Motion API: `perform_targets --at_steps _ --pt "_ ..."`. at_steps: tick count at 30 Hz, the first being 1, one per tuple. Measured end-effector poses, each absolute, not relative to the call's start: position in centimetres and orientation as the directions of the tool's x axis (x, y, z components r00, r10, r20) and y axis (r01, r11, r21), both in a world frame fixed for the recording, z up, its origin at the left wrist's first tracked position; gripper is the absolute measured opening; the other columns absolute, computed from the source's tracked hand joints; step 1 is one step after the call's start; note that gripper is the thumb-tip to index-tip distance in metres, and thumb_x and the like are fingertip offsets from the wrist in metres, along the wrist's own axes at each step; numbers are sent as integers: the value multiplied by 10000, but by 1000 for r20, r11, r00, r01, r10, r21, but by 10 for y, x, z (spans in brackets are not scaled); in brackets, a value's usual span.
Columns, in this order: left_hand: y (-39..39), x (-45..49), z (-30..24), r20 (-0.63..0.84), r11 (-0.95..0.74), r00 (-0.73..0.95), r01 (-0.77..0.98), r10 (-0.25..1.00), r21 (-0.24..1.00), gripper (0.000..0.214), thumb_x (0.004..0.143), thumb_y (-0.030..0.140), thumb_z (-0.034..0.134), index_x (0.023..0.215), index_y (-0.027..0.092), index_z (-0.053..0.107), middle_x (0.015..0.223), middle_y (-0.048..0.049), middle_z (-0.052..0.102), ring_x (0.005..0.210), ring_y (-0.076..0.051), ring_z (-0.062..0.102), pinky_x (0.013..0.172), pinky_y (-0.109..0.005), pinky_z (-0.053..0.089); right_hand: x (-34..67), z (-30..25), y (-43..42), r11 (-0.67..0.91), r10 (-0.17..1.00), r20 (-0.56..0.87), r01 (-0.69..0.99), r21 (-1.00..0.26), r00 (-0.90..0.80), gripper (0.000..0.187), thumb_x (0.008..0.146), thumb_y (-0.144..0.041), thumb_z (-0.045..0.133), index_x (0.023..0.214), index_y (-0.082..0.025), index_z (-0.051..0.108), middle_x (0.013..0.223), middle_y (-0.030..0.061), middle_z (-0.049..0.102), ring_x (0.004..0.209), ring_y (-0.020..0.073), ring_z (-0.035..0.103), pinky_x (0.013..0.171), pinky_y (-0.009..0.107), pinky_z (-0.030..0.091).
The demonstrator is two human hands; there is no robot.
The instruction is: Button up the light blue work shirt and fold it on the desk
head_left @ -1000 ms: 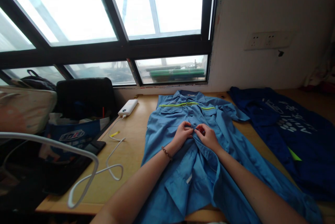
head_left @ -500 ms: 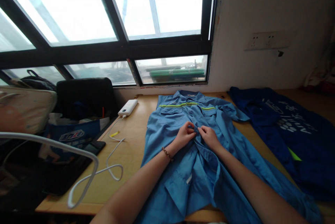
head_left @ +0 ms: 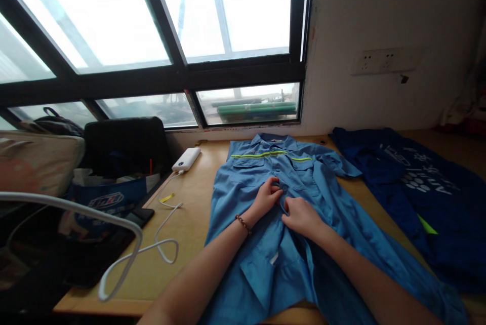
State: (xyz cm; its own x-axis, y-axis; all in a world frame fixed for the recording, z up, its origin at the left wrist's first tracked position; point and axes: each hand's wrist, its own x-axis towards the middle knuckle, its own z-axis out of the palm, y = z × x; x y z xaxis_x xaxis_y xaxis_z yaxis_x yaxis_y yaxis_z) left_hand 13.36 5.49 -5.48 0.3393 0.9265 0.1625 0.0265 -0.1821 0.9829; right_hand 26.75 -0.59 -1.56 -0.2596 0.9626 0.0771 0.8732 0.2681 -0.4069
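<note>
A light blue work shirt (head_left: 243,203) with yellow-green reflective piping lies front up, its collar toward the window. My left hand (head_left: 267,195), a beaded bracelet on its wrist, pinches the front placket near the middle of the shirt. Just to the right and slightly nearer, my right hand (head_left: 301,216) is closed on the edge of the other front panel. Below the hands the two panels hang apart. Whether a button sits between my fingers is too small to tell.
The shirt rests on a wooden table (head_left: 193,188). A white power bank (head_left: 186,159) with a white cable (head_left: 167,224) lies left. A dark blue garment (head_left: 413,183) is spread at right. Left of the table stand a black chair (head_left: 129,143) and a blue bag (head_left: 106,203).
My right hand has moved slightly nearer to me and changed its grip on the front edge, its fingers now curled in. My left hand keeps nearly the same place.
</note>
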Motion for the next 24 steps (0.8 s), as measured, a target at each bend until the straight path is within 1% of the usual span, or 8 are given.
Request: perform_targets --at_steps 2,6,11,14,17,19,22,24 --pt "55 134 -55 149 -162 340 9 928 987 344 719 303 582 982 182 396 522 84 394 425 -71 429 438 -187 372 268 -15 -6 285 954 43 848 -446 -297 45 606 -195 527 595 -175 566 589 52 591 579 160 533 482 237 257" --pt "55 134 -55 135 -140 336 -11 932 990 334 724 287 573 986 183 394 526 82 389 433 -69 430 444 -185 382 272 -11 -8 279 930 -46 783 -557 -364 97 543 -164 528 449 -170 509 443 2 491 462 108 441 433 222 228" --pt "56 132 -53 185 -205 281 44 942 978 304 718 238 569 980 175 430 514 81 376 431 -52 370 418 -158 283 279 -7 -3 252 861 -147 660 -708 -486 165 481 -119 541 360 -155 435 344 -59 333 374 52 287 393 215 162" --pt "59 130 -52 214 -244 250 94 944 965 296 710 216 566 980 172 450 513 76 392 438 -53 349 421 -159 255 278 -12 -2 100 857 -217 564 -820 -468 189 512 -154 549 352 -151 449 332 -62 330 362 46 262 384 215 151" --pt "64 129 -52 225 -257 228 122 947 959 295 708 208 561 982 166 458 525 65 429 457 -60 371 440 -163 275 278 -21 -8 -185 898 -306 359 -915 -317 160 545 -226 591 422 -148 522 350 -56 372 359 48 282 367 207 154" --pt "70 128 -52 228 -264 242 129 943 956 299 712 211 558 988 163 457 525 65 428 457 -61 374 443 -163 274 281 -27 -13 -303 893 -337 157 -940 -299 115 549 -250 614 519 -143 585 364 -67 360 351 39 253 356 197 130" --pt "83 128 -49 227 -277 308 128 924 952 318 718 218 552 1013 158 452 516 72 409 446 -59 364 433 -161 263 287 -32 -13 -388 877 -340 -85 -918 -340 148 561 -226 589 670 -144 646 364 -83 338 326 30 192 335 184 105" --pt "93 130 -46 233 -292 350 127 907 948 341 718 213 548 1038 153 447 511 74 407 440 -61 364 428 -163 271 288 -33 -6 -374 898 -303 -190 -908 -319 160 565 -202 547 676 -154 652 383 -65 406 322 46 273 328 178 187"
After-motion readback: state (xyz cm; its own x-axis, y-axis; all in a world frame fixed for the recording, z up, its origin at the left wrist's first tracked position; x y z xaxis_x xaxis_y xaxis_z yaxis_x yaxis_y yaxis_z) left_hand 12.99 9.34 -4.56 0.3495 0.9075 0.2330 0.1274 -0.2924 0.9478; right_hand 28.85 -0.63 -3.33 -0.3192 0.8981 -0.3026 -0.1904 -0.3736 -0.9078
